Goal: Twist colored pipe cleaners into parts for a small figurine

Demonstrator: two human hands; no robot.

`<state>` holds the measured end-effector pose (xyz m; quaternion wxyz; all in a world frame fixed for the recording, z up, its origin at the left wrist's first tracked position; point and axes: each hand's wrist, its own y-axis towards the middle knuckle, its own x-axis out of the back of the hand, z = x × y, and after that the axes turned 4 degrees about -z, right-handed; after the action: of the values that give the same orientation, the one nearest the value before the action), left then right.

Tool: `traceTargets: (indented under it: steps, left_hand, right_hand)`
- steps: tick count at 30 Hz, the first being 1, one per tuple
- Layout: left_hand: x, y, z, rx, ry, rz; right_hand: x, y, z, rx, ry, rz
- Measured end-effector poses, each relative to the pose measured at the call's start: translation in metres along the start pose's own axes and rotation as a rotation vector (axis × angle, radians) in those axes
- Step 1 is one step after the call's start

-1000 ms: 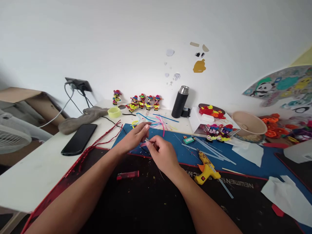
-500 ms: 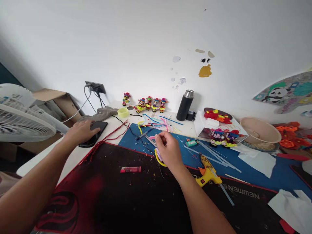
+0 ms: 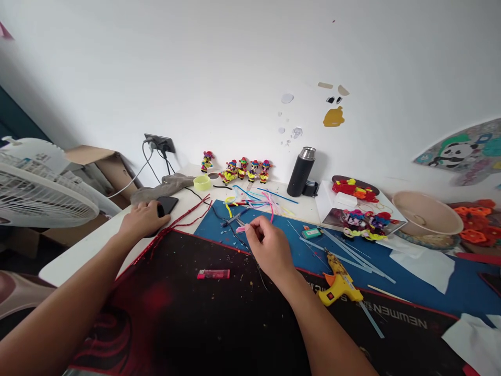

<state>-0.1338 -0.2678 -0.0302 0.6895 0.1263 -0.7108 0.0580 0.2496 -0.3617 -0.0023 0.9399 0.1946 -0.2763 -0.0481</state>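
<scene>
My left hand is at the left of the desk, its fingers and thumb curled round a black phone lying on the white tabletop. My right hand is over the blue mat, thumb and forefinger pinched on a small pink pipe-cleaner piece; the palm side is hidden. Just beyond those fingertips lie scissors and a heap of coloured pipe cleaners. Dark red pipe cleaners stretch between the two hands. A pink lighter rests on the black mat.
A yellow glue gun and clear glue sticks lie to the right. Behind stand small figures, a tape roll and a black flask. A bowl is far right, a fan at left.
The view has shifted slightly. My left hand's fingers have drawn in around the phone. A yellow and purple piece that showed under my right hand is out of sight now.
</scene>
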Motion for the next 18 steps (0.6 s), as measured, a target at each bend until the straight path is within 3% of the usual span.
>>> traceTargets:
  steps: [18]
  left_hand:
    - [0.005, 0.005, -0.027, 0.036, -0.042, -0.051]
  right_hand:
    - [-0.001, -0.003, 0.007, 0.028, -0.075, 0.063]
